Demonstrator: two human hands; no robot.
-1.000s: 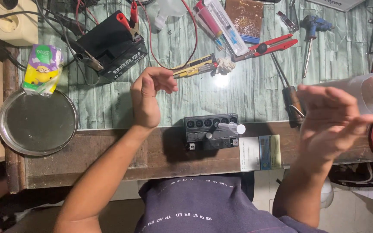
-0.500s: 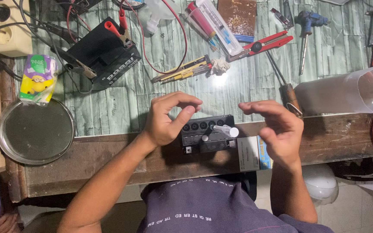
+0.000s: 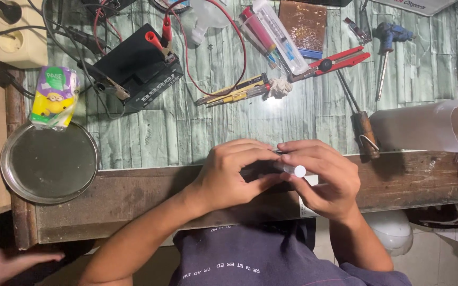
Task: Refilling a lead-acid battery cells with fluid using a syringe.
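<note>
Both hands have closed in since a moment ago — left hand and right hand now grasp the small black switch block at the bench edge, white knob poking out — handling begun.

— What's different from a second ago?

— Both hands have come together. The left hand was raised over the tabletop near the middle of the frame; now it lies on the black switch block at the bench edge, covering most of it.

— And the other one?

— The right hand was far out at the right of the frame, beside the clear plastic jug. It has moved in to the centre and its fingers meet the left hand's over the block.

— Anything else?

— The small white cylinder, which stuck out of the block in the open, now sits between the right hand's fingertips.
</note>
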